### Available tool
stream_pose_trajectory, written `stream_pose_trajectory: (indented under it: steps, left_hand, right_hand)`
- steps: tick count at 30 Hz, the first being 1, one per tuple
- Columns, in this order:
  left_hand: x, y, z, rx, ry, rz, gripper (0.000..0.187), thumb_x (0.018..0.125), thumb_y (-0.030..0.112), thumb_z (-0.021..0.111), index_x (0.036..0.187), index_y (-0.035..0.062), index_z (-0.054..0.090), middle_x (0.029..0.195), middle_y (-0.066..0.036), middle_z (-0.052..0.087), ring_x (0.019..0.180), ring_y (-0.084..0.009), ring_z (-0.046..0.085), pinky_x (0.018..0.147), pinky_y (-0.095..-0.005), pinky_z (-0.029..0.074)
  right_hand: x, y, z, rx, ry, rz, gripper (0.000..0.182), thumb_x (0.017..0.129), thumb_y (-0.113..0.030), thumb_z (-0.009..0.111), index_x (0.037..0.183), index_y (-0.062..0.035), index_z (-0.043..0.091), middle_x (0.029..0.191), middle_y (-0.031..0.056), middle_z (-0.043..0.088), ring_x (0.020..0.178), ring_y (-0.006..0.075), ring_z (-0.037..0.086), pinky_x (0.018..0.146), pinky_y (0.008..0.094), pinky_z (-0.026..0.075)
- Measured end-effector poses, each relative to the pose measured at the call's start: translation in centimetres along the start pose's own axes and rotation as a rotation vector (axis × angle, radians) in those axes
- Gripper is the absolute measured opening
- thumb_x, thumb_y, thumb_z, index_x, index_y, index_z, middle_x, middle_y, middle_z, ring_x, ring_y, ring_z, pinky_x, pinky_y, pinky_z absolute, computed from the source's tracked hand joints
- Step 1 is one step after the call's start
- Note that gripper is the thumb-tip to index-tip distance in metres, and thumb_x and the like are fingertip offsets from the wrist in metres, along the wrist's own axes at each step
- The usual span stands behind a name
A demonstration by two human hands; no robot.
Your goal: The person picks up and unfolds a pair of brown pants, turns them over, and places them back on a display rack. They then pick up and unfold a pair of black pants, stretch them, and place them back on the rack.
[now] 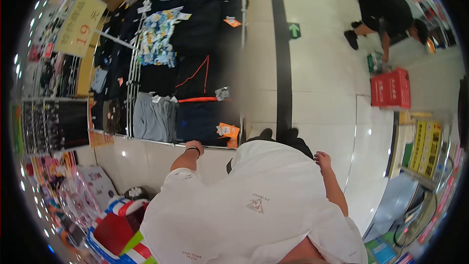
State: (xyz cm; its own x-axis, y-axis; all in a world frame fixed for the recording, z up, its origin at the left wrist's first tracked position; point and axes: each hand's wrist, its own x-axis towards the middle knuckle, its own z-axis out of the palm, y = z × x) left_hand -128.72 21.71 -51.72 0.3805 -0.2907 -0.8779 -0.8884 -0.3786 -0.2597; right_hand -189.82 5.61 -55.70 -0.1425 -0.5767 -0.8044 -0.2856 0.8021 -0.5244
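Note:
My left hand [194,146], with a dark band at the wrist, is at the metal front rail of a clothing display table, just below the folded grey shorts [152,116]. Its fingers are too small and partly hidden to tell how they lie. Beside the grey pair is a folded navy garment [198,123] with an orange and white tag [227,130]. On my other side, my right hand [322,160] hangs at hip height over the tiled floor, its fingers loosely bent and apart, holding nothing.
Black garments and a floral piece [159,36] cover the table, under a yellow price sign [80,23]. Across the aisle a person in black [386,5] bends beside a red basket [391,89]. A red, white and blue item [115,232] stands behind my left side.

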Motion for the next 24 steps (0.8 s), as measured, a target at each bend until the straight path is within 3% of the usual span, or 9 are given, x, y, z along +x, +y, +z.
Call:
stream_pose_trajectory:
  steps: [4, 9, 11, 13, 15, 17, 19, 21, 24]
  left_hand:
    - [0.5, 1.3, 0.7, 0.042, 0.012, 0.003, 0.032, 0.089, 0.023, 0.054, 0.113, 0.0126, 0.072, 0.117, -0.011, 0.07, 0.114, -0.0269, 0.064, 0.095, -0.0398, 0.05]
    - [0.4, 3.5, 0.8, -0.161, -0.051, 0.063, 0.027, 0.086, 0.022, 0.058, 0.105, 0.0137, 0.075, 0.113, -0.01, 0.071, 0.11, -0.029, 0.065, 0.095, -0.0396, 0.049]
    - [2.0, 2.0, 2.8, -0.261, -0.098, 0.07, 0.026, 0.085, 0.022, 0.058, 0.102, 0.0134, 0.075, 0.111, -0.009, 0.071, 0.107, -0.03, 0.066, 0.093, -0.0398, 0.05]
    - [6.3, -0.6, 6.7, 0.025, 0.333, 0.314, 0.022, 0.084, 0.022, 0.057, 0.093, 0.0117, 0.075, 0.1, -0.008, 0.072, 0.095, -0.029, 0.067, 0.081, -0.0412, 0.053]
    - [5.4, -0.6, 1.9, -0.226, 0.302, 0.172, 0.017, 0.079, 0.019, 0.061, 0.079, 0.0066, 0.073, 0.078, -0.012, 0.071, 0.075, -0.0276, 0.07, 0.067, -0.039, 0.055]
    - [1.6, 1.3, -4.4, -1.304, 0.476, -0.231, 0.015, 0.08, 0.017, 0.062, 0.077, 0.0037, 0.07, 0.073, -0.011, 0.068, 0.066, -0.0214, 0.066, 0.062, -0.0343, 0.052]
    - [1.8, 4.9, -8.7, -1.691, 0.693, -0.3, 0.013, 0.083, 0.014, 0.062, 0.081, 0.0023, 0.069, 0.071, -0.006, 0.066, 0.065, -0.0156, 0.062, 0.06, -0.0297, 0.049]
    - [1.3, 8.5, -14.2, -1.721, 0.722, -0.257, 0.013, 0.085, 0.014, 0.062, 0.085, 0.0019, 0.068, 0.072, -0.005, 0.065, 0.067, -0.0142, 0.062, 0.061, -0.0288, 0.049]
    - [3.9, 11.2, -19.8, -1.781, 0.76, -0.13, 0.014, 0.088, 0.014, 0.062, 0.09, 0.0018, 0.068, 0.076, -0.004, 0.065, 0.07, -0.0126, 0.063, 0.063, -0.0277, 0.049]
  right_hand:
    - [5.0, -5.9, 0.4, -0.164, -0.135, -0.007, 0.031, 0.089, -0.015, 0.059, 0.115, 0.0023, 0.064, 0.094, 0.0089, 0.069, 0.077, 0.016, 0.064, 0.064, 0.0287, 0.051]
    - [11.8, -11.9, -1.4, -0.356, -0.202, -0.042, 0.028, 0.088, -0.013, 0.059, 0.111, 0.0004, 0.066, 0.089, 0.0077, 0.068, 0.071, 0.0156, 0.063, 0.059, 0.0282, 0.048]
    - [13.5, -15.4, -2.5, -0.509, -0.233, 0.002, 0.018, 0.086, -0.013, 0.06, 0.097, -0.0017, 0.069, 0.078, 0.0072, 0.067, 0.062, 0.0154, 0.06, 0.051, 0.0292, 0.045]
    - [15.3, -19.1, -3.2, -0.625, -0.289, -0.045, 0.014, 0.084, -0.013, 0.06, 0.089, -0.0024, 0.069, 0.073, 0.0073, 0.065, 0.058, 0.0158, 0.058, 0.048, 0.0306, 0.043]
    - [19.8, -22.3, -3.5, -0.754, -0.333, -0.103, 0.012, 0.083, -0.012, 0.061, 0.081, -0.0031, 0.069, 0.069, 0.0074, 0.063, 0.055, 0.0162, 0.056, 0.046, 0.0319, 0.041]
    - [25.6, -24.4, -3.2, -0.592, -0.344, -0.135, 0.013, 0.08, -0.012, 0.061, 0.074, -0.0022, 0.067, 0.064, 0.0085, 0.061, 0.053, 0.0176, 0.054, 0.045, 0.0337, 0.04]
    - [29.9, -29.5, -2.2, -0.77, -0.374, -0.027, 0.023, 0.084, -0.015, 0.062, 0.099, -0.0001, 0.071, 0.083, 0.0101, 0.068, 0.069, 0.0199, 0.062, 0.061, 0.032, 0.05]
    - [31.1, -35.4, 0.1, -0.778, -0.365, -0.117, 0.02, 0.085, -0.015, 0.062, 0.096, -0.0009, 0.07, 0.08, 0.0077, 0.066, 0.067, 0.0152, 0.059, 0.057, 0.0279, 0.046]
    - [33.0, -43.6, 4.9, -0.761, -0.482, -0.293, 0.024, 0.087, -0.018, 0.061, 0.101, -0.0001, 0.07, 0.084, 0.0069, 0.067, 0.07, 0.015, 0.061, 0.06, 0.0285, 0.048]
